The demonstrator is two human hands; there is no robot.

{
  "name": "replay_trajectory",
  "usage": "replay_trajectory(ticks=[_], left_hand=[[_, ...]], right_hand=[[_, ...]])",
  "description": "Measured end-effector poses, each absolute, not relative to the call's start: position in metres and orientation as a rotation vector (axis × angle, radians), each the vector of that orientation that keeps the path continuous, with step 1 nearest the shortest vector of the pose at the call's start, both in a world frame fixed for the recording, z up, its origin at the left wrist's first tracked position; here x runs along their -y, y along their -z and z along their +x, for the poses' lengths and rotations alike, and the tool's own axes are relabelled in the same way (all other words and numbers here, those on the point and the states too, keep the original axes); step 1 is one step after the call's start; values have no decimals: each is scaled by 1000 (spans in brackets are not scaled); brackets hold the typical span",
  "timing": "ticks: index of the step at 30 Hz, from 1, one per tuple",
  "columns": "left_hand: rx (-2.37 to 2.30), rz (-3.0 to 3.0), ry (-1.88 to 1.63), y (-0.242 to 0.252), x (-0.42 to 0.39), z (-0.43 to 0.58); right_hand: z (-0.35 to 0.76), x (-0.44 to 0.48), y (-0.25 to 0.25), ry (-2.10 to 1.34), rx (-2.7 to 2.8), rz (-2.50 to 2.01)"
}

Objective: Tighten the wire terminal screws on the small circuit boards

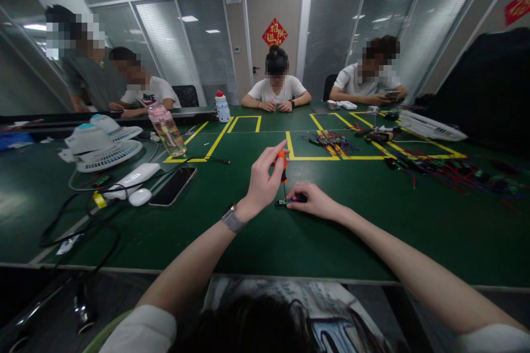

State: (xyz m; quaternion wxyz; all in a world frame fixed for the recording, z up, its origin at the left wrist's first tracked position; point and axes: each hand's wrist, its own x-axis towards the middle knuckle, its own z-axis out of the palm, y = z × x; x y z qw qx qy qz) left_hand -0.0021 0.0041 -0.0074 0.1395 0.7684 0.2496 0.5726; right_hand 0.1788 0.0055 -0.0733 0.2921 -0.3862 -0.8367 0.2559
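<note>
My left hand point(261, 181) is closed around a small orange-handled screwdriver point(282, 165), held upright with its tip pointing down at a small dark part point(290, 200) on the green table point(265, 242). A watch is on that wrist. My right hand point(314, 202) lies low on the table, its fingers pinched on the small part and pressing it down beside the screwdriver tip. The part is too small to make out in detail.
To the left lie a black phone point(173, 186), a white mouse point(139, 197), black cables, two white fans point(103, 146) and a pink bottle point(167, 130). Bundles of coloured wires point(333, 143) sit inside yellow tape squares ahead and right. Several people sit or stand at the far side.
</note>
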Motion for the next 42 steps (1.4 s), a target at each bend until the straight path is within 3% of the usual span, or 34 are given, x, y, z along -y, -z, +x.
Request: replay_trajectory(ticks=[6, 12, 18, 26, 32, 38, 42], left_hand=[[-851, 2261, -1809, 4, -1, -2], [-716, 2189, -1617, 8, -3, -2], [-899, 2259, -1746, 4, -1, -1], [-719, 2140, -1569, 5, -4, -1], [-956, 2260, -1720, 0, 0, -2], [-769, 2246, -1600, 3, -1, 0], [-879, 2276, -1740, 2, 2, 0]], right_hand=[[178, -4, 70, -660, 2253, -1040], [178, -3, 69, -654, 2252, -1036], [178, -3, 69, -633, 2261, -1044], [179, -4, 70, -641, 2258, -1035], [179, -3, 69, -642, 2258, -1034], [179, -3, 69, -640, 2258, -1041], [179, -3, 69, -641, 2262, -1035]])
